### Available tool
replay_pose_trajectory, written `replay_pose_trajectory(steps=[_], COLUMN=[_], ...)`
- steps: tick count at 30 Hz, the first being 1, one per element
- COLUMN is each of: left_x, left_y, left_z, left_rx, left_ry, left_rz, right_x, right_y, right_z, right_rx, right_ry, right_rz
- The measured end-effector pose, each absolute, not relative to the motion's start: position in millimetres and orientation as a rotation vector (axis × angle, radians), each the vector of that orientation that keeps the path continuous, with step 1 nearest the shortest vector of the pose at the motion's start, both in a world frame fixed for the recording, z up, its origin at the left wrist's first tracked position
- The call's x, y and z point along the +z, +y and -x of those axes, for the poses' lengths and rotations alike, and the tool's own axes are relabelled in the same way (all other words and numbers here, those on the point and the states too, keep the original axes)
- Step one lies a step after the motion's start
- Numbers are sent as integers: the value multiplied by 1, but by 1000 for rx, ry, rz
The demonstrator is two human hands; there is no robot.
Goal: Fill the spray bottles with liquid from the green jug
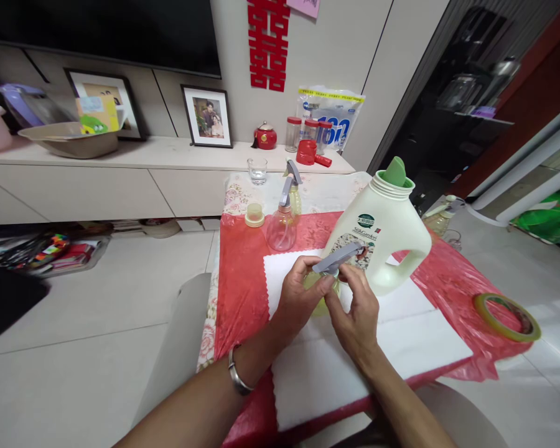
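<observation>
Both hands are around a small spray bottle (318, 306) with yellowish liquid and a grey trigger head (338, 257). My left hand (303, 292) is closed at the neck from the left, its thumb near the collar. My right hand (354, 305) pinches the collar just under the head from the right. The bottle stands on white paper sheets (326, 386), its lower part mostly hidden by my fingers. Right behind it stands a large pale green jug (378, 230), uncapped, with a green spout (396, 171) in its mouth.
Two more spray bottles, one pinkish (281, 230), and a cream cap (254, 215) stand at the back left. A glass mug (257, 170) is behind them. On the right are a tape roll (506, 317) and another spray bottle (439, 218). Red plastic sheeting (240, 274) covers the table.
</observation>
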State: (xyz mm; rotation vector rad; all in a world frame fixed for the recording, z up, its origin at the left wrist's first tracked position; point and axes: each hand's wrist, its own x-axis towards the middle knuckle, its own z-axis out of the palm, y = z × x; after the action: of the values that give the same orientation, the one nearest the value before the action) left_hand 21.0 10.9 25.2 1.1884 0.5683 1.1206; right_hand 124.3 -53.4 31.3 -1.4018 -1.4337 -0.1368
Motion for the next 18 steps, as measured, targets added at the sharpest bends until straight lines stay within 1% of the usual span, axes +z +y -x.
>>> replay_pose_trajectory(steps=[9, 14, 18], left_x=[20, 25, 28], left_y=[10, 6, 4], left_z=[-21, -18, -16], left_rx=[1131, 1114, 1096], left_ry=[544, 470, 499], left_rz=[-1262, -1190, -1172], right_x=[27, 24, 22], right_y=[-55, -53, -52], right_z=[-129, -129, -127], right_rx=[34, 27, 11], right_ry=[-1330, -1259, -1220], right_rz=[1414, 1413, 1423])
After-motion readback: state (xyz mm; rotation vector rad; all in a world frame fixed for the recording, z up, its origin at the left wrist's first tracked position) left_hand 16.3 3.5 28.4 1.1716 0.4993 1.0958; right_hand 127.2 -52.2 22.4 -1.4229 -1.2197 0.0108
